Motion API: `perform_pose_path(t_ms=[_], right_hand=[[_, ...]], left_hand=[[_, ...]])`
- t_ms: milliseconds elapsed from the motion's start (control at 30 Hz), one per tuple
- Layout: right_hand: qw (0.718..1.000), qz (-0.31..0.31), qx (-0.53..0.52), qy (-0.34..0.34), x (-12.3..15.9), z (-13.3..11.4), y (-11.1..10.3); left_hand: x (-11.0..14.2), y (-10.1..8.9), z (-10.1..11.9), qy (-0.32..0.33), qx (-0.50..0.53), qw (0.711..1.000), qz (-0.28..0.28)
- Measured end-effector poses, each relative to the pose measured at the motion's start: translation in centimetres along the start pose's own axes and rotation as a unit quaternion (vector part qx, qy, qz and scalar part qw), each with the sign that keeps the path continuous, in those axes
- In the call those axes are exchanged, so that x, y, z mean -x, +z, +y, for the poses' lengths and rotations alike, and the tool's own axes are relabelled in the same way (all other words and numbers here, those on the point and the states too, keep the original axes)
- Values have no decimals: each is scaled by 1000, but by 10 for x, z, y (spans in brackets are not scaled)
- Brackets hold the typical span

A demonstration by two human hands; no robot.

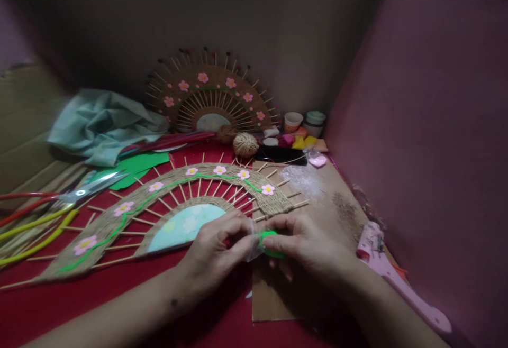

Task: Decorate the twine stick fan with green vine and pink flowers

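My left hand (226,239) is closed on a clear plastic wrapper (253,250), just in front of the fan's light-blue centre. A bright green lump of what looks like soft clay (273,245) is pinched between the fingers of my right hand (305,239), touching the wrapper. Whether the lump is partly inside the wrapper I cannot tell. Behind my hands lies a half-round fan (172,183) of wooden sticks and woven twine, with pink flowers and a wavy green line along its band.
Red-handled scissors (81,193) and a yellow-handled pair lie left by green sheets (137,171). A finished-looking fan (214,91) leans on the back wall, near a twine ball (245,145) and cups (293,120). Cardboard (278,300) and a pink glue gun (413,295) are at right.
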State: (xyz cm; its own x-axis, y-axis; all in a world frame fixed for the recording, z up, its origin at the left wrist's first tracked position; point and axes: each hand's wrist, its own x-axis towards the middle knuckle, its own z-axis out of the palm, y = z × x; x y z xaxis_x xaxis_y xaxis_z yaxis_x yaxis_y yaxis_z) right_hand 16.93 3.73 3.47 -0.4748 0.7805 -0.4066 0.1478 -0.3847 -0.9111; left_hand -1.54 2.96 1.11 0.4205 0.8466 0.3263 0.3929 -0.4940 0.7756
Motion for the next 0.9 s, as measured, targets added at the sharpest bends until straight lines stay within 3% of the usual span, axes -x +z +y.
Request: perform_pose_path(t_ms=[400,500,600,733,800,900], right_hand=[[999,-34,-6,-2,1,0,3],[998,-54,14,-7,2,0,3],[998,-43,40,-8,2,0,1],[998,-13,51,-29,2,1,-1],[999,-12,20,-28,3,1,-1],[999,-14,-29,-17,4,2,0]], left_hand=[[1,1,2,58,-13,998,-14],[-1,0,5,20,9,1000,-9],[-5,-5,5,-75,106,991,-41],[-9,-12,4,-238,264,930,-95],[-11,-15,5,-250,269,927,-80],[-13,-17,8,-202,210,955,-58]])
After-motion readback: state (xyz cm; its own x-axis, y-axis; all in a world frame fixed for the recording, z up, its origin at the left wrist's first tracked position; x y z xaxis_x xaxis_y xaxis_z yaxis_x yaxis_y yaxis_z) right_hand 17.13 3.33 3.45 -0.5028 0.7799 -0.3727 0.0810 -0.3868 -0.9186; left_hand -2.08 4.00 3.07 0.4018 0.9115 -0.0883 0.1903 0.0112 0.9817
